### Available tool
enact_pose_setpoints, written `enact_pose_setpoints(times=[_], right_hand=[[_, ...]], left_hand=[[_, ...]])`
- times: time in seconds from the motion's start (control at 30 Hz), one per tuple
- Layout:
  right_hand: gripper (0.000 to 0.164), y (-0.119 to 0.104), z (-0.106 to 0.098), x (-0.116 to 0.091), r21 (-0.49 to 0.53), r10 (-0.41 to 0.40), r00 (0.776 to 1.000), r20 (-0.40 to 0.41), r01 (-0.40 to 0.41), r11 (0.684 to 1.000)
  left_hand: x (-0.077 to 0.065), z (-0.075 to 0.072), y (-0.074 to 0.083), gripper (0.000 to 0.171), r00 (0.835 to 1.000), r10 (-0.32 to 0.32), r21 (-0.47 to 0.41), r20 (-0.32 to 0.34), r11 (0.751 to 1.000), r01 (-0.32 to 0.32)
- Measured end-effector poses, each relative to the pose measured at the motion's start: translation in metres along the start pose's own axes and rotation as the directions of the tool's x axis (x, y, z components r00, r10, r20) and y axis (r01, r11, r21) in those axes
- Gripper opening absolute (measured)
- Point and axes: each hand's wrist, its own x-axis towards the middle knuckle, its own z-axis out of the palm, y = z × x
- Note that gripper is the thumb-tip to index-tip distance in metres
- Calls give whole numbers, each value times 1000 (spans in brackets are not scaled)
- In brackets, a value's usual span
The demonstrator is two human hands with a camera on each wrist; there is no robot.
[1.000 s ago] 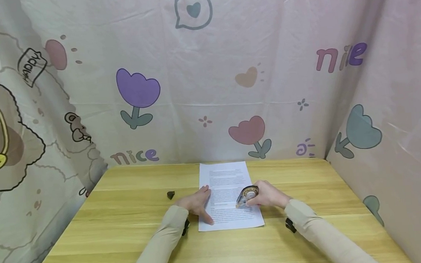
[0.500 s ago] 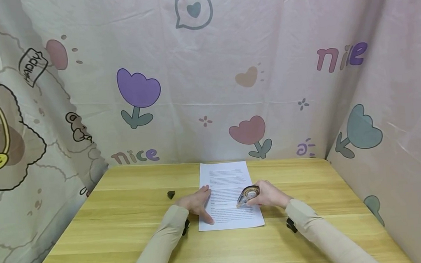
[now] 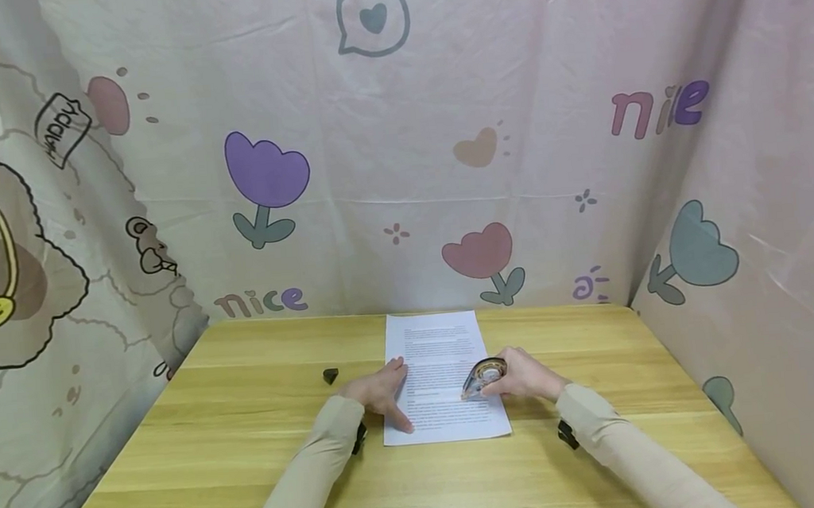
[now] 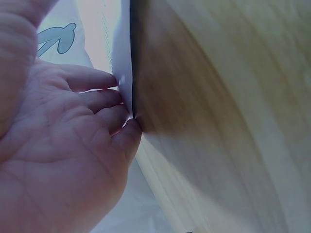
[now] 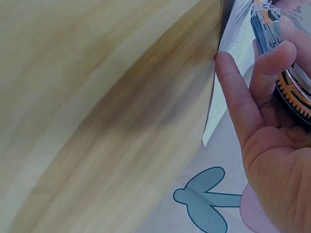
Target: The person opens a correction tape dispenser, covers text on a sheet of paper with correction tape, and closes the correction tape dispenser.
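Observation:
A printed sheet of white paper (image 3: 432, 348) lies on the wooden table. My left hand (image 3: 380, 392) rests on its left side, thumb and fingers spread; in the left wrist view the fingertips (image 4: 119, 82) touch down along the paper's edge. My right hand (image 3: 527, 374) grips a correction tape dispenser (image 3: 484, 374), with clear casing, black rim and orange gear (image 5: 295, 99). The dispenser is tilted, its tip down at the lines of text on the right half of the sheet. The little finger of the right hand (image 5: 277, 111) touches down by the paper's right edge.
A small black cap-like piece (image 3: 330, 376) lies on the table (image 3: 270, 424) left of the paper. A patterned curtain (image 3: 372, 169) hangs behind the table and along both sides. Dark devices are strapped at both wrists.
My right hand and the correction tape have shifted slightly to the right across the paper. The left hand and the sheet stay in place.

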Motion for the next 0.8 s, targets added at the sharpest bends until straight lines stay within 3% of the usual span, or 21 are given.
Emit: enact_pose_setpoints(times=[0.8], right_hand=[[29,5,-1,-1,-5,16,1000,-6,-16,1000]], left_hand=[[-3,-1,2,120,1000,4,-20,-6,1000,-4]])
